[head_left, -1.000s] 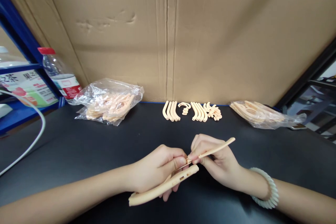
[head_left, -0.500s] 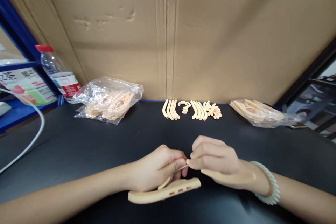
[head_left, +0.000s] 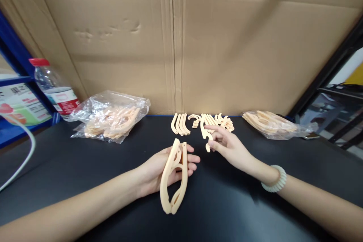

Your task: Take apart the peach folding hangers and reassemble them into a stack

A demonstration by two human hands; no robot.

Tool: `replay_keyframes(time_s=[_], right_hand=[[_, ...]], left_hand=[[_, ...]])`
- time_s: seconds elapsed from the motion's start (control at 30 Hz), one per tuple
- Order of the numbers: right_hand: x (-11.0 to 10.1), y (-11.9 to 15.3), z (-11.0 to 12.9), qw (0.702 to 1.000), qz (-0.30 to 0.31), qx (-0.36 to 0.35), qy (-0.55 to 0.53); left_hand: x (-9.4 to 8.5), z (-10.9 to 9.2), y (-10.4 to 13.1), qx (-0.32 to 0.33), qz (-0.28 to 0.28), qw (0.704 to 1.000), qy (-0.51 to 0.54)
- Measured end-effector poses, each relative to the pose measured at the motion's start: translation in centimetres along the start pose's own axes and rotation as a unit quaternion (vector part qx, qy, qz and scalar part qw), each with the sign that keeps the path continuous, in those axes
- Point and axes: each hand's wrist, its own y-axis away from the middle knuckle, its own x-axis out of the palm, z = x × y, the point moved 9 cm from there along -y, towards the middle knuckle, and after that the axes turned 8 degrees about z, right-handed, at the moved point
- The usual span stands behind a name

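Observation:
Lying across the palm of my left hand (head_left: 151,174) is a folded beige plastic hanger (head_left: 165,181), its two curved arms side by side and pointing away from me. The thumb is behind the hanger, and several fingertips stick out past its right side. Farther forward and to the right, my right hand (head_left: 232,149) pinches a small curved beige hanger part (head_left: 203,128) with a hooked lower end. That part overlaps the row of loose pieces behind it in view. The two hands are apart.
Several curved hanger arms (head_left: 181,124) lie in a row at the back, beside small hook pieces (head_left: 227,123). Clear bags of beige parts stand left (head_left: 113,119) and right (head_left: 272,123). A red-capped bottle (head_left: 58,90), white cable (head_left: 28,155) and cardboard wall (head_left: 121,53) border the black table.
My hands have separated. The left has turned palm up, swinging the hanger from sideways to pointing forward. My right hand has moved forward toward the loose pieces, holding a curved part.

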Motion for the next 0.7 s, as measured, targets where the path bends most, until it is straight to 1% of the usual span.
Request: replay_keyframes(time_s=[0.07,0.13,0.2,0.27,0.33,0.4,0.47,0.57,0.7], right_hand=[[-2.5,-0.4,-0.7,0.998,-0.048,0.003,0.029],[-5.9,-0.6,-1.6,0.991,-0.116,0.009,0.067],[-9.5,-0.4,-2.8,0.977,-0.181,0.030,0.109],[-12.2,-0.1,-4.0,0.967,-0.210,0.049,0.137],[-13.9,0.1,-5.0,0.960,-0.218,0.061,0.161],[-14.7,0.3,-5.8,0.956,-0.218,0.069,0.185],[-14.7,0.2,-6.2,0.953,-0.213,0.071,0.205],[-14.2,-0.1,-6.2,0.950,-0.205,0.064,0.228],[-13.4,-0.5,-6.2,0.945,-0.204,0.057,0.247]], left_hand=[[-0.1,0.0,0.0,-0.005,-0.008,1.000,-0.006],[0.0,-0.1,0.0,-0.007,-0.008,1.000,-0.013],[0.1,-0.2,0.1,-0.007,-0.009,1.000,-0.013],[0.1,-0.3,0.2,-0.005,-0.010,1.000,-0.009],[0.0,-0.3,0.2,-0.003,-0.011,1.000,-0.004],[-0.1,-0.2,0.3,0.000,-0.008,1.000,0.002],[-0.1,-0.2,0.2,0.004,0.002,1.000,0.007],[-0.1,-0.2,0.2,0.005,0.019,1.000,0.012],[-0.3,-0.1,0.0,0.005,0.020,1.000,0.016]])
